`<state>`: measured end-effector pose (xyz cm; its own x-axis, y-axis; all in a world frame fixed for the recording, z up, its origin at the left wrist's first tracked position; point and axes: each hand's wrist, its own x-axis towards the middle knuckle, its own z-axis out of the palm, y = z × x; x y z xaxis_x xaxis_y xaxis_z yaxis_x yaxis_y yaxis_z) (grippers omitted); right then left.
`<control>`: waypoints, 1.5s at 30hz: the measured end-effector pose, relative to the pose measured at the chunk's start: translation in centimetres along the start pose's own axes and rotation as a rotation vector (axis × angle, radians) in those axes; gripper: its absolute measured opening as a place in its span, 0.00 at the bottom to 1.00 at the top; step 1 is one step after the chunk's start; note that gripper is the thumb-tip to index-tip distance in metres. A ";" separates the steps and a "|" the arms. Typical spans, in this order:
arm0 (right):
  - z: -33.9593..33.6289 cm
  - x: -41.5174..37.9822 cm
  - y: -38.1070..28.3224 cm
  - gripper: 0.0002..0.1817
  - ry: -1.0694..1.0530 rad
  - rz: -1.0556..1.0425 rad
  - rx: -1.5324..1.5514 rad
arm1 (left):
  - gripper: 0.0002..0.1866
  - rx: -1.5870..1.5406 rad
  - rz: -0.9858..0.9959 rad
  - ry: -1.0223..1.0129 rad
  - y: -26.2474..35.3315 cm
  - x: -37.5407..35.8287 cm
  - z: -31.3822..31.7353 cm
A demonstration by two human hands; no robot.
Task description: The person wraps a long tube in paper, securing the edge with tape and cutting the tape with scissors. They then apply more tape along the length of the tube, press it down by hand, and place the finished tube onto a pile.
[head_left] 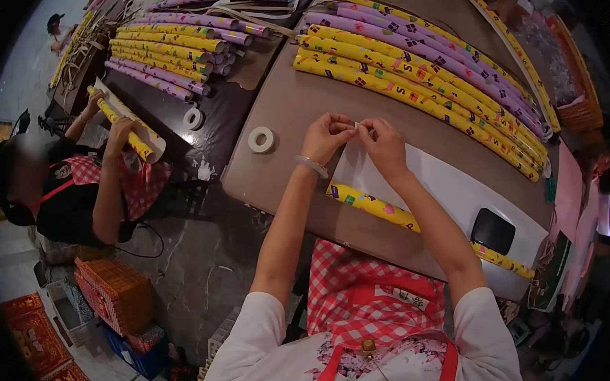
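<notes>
My left hand (330, 138) and my right hand (383, 145) meet above the far left corner of a sheet of wrapping paper, fingertips pinched together. Between them is a small whitish bit that looks like a piece of tape (356, 125). White side up, the wrapping paper (444, 171) lies on the brown table, its near edge curled to show a yellow printed face (373, 206). On its right part rests a black rounded-square object (493, 231). A roll of white tape (261, 140) lies left of my left hand, apart from it.
Yellow and purple paper rolls (421, 79) lie side by side along the table's far side. At left, a co-worker (63, 192) holds a yellow roll (130, 127) beside another table with stacked rolls (164, 48) and tape (193, 119). An orange basket (117, 294) stands low left.
</notes>
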<state>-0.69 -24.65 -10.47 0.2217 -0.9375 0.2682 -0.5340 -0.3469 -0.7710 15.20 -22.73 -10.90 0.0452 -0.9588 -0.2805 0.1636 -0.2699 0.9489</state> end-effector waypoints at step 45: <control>-9.0 -2.4 3.3 0.06 0.056 0.220 0.033 | 0.22 0.054 0.021 0.019 -0.4 0.1 0.0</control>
<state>-10.34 -23.78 -8.44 0.0573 -0.9908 0.1224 -0.5370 -0.1340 -0.8329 15.12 -22.69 -11.35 0.0672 -0.9624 -0.2631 0.1095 -0.2550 0.9607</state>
